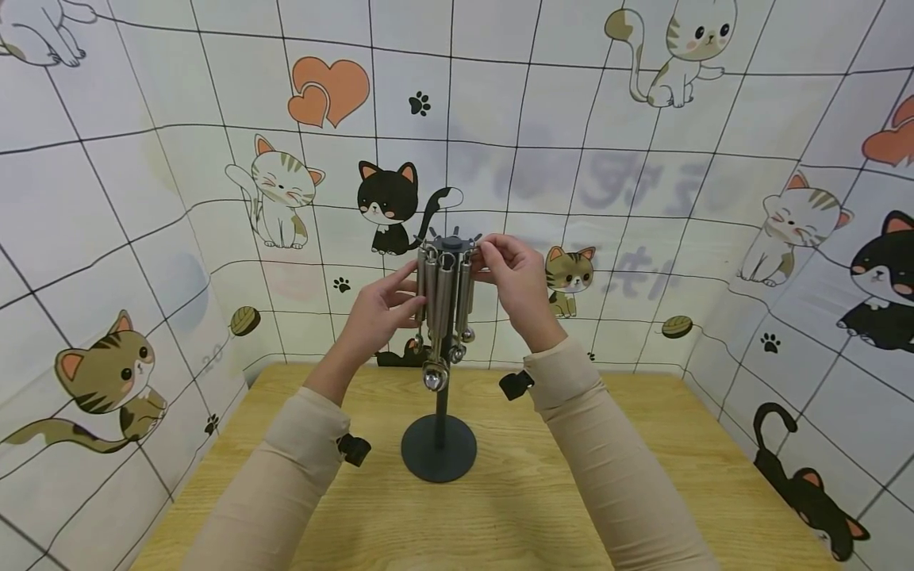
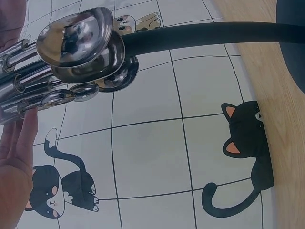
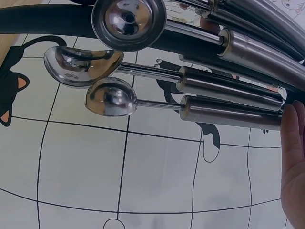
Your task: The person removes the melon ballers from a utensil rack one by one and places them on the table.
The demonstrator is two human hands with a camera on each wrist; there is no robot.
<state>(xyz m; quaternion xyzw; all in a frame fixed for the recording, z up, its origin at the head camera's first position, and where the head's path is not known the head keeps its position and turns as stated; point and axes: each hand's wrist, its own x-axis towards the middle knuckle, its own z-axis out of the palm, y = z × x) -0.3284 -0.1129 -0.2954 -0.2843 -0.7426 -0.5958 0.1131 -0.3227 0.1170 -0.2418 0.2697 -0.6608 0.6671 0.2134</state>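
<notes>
A dark stand (image 1: 441, 396) holds several steel scoops (image 1: 446, 293) with tubular handles, hung by their ends from hooks at its top. Against the handles on the left side rests my left hand (image 1: 378, 317), thumb in front, other fingers partly hidden behind. In the left wrist view its fingers (image 2: 24, 138) lie fairly straight along the handles. My right hand (image 1: 521, 281) is at the top right hook, thumb and forefinger pinching the upper end of a scoop handle. The right wrist view shows a small round-bowled scoop (image 3: 112, 98) whose handle end meets the fingers (image 3: 291, 138).
The stand's round base (image 1: 439, 468) sits on a wooden table (image 1: 343, 507). Behind and on both sides rises a white gridded wall covering (image 1: 543, 182) with cartoon cats. A black wrist device (image 1: 355, 450) is strapped at the left cuff, another (image 1: 516, 386) at the right.
</notes>
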